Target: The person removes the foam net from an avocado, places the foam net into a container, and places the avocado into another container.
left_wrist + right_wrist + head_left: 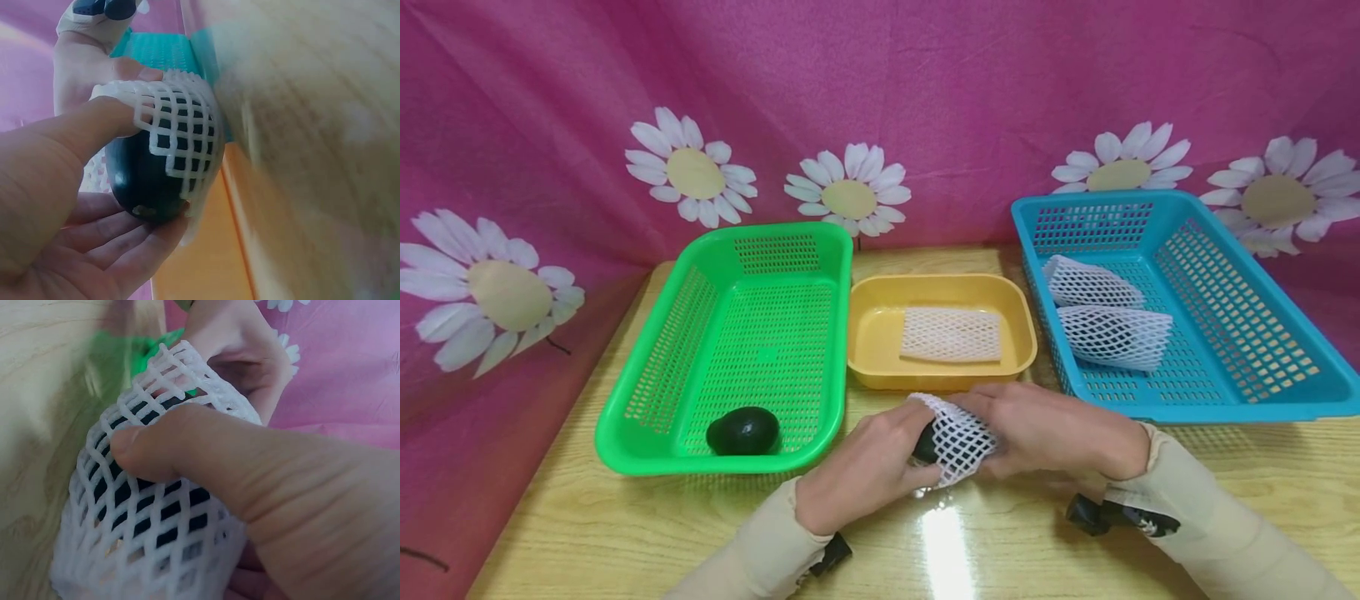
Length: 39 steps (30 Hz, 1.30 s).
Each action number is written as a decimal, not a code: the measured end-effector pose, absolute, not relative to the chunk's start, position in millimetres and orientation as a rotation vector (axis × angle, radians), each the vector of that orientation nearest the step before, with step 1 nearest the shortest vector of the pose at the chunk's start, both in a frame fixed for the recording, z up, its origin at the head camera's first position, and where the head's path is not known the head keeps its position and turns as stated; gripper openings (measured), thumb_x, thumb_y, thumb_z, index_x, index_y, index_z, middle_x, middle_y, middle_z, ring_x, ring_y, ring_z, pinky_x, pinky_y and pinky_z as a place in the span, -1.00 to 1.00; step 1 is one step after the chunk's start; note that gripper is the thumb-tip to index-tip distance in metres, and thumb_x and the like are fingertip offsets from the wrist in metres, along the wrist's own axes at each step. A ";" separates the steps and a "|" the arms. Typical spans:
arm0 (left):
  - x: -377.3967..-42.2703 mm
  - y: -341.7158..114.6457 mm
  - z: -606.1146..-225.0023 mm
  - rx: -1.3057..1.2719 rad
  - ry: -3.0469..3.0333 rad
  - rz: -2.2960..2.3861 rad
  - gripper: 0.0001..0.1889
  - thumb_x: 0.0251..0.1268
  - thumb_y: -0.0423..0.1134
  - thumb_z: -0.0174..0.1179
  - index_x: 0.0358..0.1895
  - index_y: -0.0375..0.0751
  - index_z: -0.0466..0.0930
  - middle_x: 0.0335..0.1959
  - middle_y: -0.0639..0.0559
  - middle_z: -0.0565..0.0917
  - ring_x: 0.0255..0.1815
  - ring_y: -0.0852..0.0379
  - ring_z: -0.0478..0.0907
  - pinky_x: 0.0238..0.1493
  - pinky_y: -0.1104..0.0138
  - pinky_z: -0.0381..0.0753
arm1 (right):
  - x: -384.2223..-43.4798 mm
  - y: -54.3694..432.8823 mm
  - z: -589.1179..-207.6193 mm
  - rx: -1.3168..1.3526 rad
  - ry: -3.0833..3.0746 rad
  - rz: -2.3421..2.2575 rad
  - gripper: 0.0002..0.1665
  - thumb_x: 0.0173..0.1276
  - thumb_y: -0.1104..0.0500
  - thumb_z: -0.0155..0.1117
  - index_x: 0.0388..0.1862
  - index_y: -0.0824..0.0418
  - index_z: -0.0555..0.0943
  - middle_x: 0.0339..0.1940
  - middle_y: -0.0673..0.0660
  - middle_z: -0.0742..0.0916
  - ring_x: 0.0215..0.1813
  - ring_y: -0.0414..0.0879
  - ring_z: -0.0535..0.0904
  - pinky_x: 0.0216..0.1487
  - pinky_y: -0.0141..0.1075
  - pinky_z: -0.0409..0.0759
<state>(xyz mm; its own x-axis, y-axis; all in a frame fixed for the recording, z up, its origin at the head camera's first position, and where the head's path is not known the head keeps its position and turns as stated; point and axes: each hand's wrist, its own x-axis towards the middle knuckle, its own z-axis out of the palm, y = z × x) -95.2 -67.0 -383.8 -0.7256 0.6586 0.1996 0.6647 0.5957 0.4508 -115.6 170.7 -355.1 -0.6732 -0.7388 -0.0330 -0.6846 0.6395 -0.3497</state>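
Between both hands, over the table in front of the yellow tray, is a dark avocado (134,175) partly inside a white foam net sleeve (964,443). My left hand (868,460) holds the bare end of the avocado, fingers beneath it and thumb at the sleeve's edge. From the other side my right hand (1051,430) grips the sleeve around the fruit, its thumb pressing on the mesh in the right wrist view. The sleeve's far part narrows past the avocado toward the right palm. Another avocado (745,431), without a sleeve, lies in the green basket's near end.
The green basket (831,392) stands on the left. A yellow tray (940,379) in the middle holds a flat foam net sleeve (951,335). Inside the blue basket (1195,410) on the right lie two net-wrapped pieces (1116,337). A pink flowered cloth (955,108) hangs behind.
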 end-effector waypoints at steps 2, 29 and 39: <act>-95.8 -68.3 -382.9 -1.149 -2.798 -0.818 -0.71 0.24 -0.16 0.41 -0.10 -0.18 0.56 -0.25 0.11 0.60 -0.34 0.31 0.52 -0.39 0.58 0.51 | -116.1 172.0 -354.3 -1.181 2.692 -0.468 -0.25 0.13 0.02 0.58 0.33 0.13 0.58 -0.04 -0.07 0.75 -0.08 -0.29 0.65 -0.04 -0.31 0.70; -94.9 -69.0 -380.2 -1.141 -2.828 -0.765 -0.69 0.26 -0.17 0.40 -0.02 -0.22 0.59 -0.14 0.06 0.69 -0.24 0.27 0.61 -0.27 0.54 0.61 | -112.7 165.5 -364.6 -1.024 2.665 -0.456 0.31 0.03 -0.33 0.58 0.61 0.28 0.25 0.41 0.15 0.61 0.35 0.02 0.60 0.36 0.00 0.60; -94.5 -69.1 -379.9 -1.135 -2.835 -0.771 -0.69 0.27 -0.17 0.41 -0.04 -0.23 0.59 -0.17 0.06 0.68 -0.27 0.28 0.59 -0.31 0.56 0.58 | -116.0 159.5 -371.9 -1.119 2.665 -0.505 -0.09 0.00 0.04 0.63 0.36 0.14 0.48 0.03 -0.06 0.71 -0.03 -0.27 0.63 0.05 -0.24 0.70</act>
<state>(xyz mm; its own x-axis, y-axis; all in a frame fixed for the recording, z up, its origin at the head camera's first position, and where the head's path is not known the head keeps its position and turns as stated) -94.5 -69.1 -379.9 -0.7403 0.6507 0.1691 0.6467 0.6205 0.4436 -116.0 159.5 -371.9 -0.6908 -0.7208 -0.0574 -0.6497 0.6536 -0.3883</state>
